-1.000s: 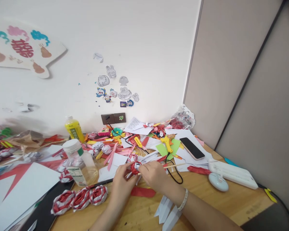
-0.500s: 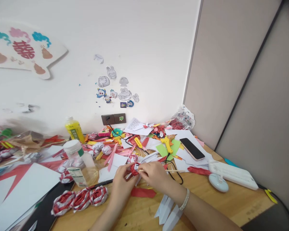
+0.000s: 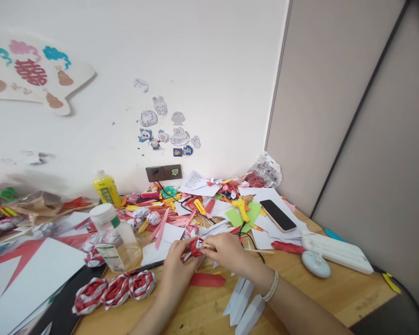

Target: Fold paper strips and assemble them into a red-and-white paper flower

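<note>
Between my hands is a small red-and-white paper flower [image 3: 195, 247], partly hidden by fingers. My left hand [image 3: 179, 259] is closed on it from the left. In my right hand [image 3: 220, 252] is a thin wooden stick [image 3: 261, 251], pinched with its near end at the flower and its other end sticking out to the right. A red paper strip [image 3: 207, 279] lies on the table just below my hands. White folded paper strips [image 3: 242, 302] rest under my right wrist. To the left, finished-looking red-and-white paper rosettes [image 3: 115, 291] sit in a row.
A clear jar [image 3: 114, 239] and a yellow bottle [image 3: 106, 188] stand at the left. Paper scraps cover the back of the table. A yellow glue gun [image 3: 242, 210] with a black cord, a phone [image 3: 278, 215], a mouse [image 3: 316, 264] and a white power strip [image 3: 338, 252] lie to the right.
The stick's free end has swung slightly down and to the right as my right hand turned. My left hand stays around the flower. The view has shifted a little.
</note>
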`<action>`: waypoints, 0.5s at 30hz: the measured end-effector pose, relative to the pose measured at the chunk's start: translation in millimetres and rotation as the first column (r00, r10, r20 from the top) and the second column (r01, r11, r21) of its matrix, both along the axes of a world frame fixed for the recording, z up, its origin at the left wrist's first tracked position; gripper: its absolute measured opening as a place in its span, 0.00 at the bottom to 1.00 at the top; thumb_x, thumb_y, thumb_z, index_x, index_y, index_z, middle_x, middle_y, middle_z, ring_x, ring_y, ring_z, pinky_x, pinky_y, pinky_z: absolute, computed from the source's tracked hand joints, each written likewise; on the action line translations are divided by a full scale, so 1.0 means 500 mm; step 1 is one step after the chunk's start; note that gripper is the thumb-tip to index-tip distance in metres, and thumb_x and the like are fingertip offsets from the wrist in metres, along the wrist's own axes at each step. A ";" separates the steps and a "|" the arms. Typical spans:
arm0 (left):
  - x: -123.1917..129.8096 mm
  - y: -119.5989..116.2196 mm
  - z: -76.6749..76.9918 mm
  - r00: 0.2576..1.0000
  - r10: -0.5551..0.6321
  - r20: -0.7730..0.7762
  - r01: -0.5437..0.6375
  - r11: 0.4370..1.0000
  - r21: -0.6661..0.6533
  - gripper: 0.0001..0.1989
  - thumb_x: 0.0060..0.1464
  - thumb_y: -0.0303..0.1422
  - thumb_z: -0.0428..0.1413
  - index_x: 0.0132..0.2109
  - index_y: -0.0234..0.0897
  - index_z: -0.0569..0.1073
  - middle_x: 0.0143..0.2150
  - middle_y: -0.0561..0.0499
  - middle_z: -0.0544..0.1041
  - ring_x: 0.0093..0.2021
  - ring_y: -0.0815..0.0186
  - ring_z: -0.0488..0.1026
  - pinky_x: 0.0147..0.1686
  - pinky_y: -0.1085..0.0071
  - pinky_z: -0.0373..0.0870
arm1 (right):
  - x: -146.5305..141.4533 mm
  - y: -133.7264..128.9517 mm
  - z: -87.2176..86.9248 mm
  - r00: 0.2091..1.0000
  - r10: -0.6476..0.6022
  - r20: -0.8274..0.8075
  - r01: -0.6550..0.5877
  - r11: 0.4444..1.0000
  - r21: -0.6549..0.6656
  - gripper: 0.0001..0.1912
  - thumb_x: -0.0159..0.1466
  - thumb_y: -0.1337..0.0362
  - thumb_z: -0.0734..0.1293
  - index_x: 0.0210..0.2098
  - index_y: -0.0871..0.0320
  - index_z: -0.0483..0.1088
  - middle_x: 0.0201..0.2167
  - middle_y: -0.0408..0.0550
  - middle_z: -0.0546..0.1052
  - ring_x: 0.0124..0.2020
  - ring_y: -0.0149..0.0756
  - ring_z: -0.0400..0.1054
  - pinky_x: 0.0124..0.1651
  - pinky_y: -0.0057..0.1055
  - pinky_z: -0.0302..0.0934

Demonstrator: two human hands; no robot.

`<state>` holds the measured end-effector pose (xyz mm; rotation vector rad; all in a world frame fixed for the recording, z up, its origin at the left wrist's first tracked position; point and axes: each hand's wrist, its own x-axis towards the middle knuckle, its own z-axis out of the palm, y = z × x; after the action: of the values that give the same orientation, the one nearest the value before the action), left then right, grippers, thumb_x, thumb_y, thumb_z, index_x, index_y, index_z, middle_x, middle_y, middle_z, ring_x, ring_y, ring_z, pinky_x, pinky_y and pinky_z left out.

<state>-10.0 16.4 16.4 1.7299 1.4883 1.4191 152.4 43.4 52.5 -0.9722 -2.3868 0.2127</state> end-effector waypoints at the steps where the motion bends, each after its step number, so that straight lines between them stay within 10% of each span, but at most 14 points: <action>1: 0.000 0.000 0.000 1.000 -0.003 -0.003 0.003 1.000 0.004 0.17 0.41 0.33 0.58 0.42 0.41 0.73 0.36 0.50 0.71 0.38 0.60 0.72 0.37 0.63 0.72 | 0.000 0.000 0.002 1.000 -0.002 0.008 0.002 1.000 -0.016 0.07 0.60 0.66 0.63 0.26 0.57 0.69 0.23 0.40 0.74 0.23 0.27 0.63 0.25 0.23 0.45; 15: -0.001 -0.001 0.004 0.997 -0.031 -0.064 0.029 0.999 -0.034 0.17 0.43 0.33 0.57 0.44 0.39 0.72 0.37 0.50 0.70 0.39 0.60 0.71 0.39 0.62 0.72 | -0.002 -0.001 0.001 0.998 -0.042 0.054 0.049 0.990 -0.132 0.05 0.60 0.63 0.63 0.32 0.57 0.70 0.29 0.43 0.76 0.30 0.30 0.67 0.28 0.24 0.46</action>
<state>-10.3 15.9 18.4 1.7857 1.5038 1.3278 151.4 43.2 53.2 -1.1046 -2.4191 0.3379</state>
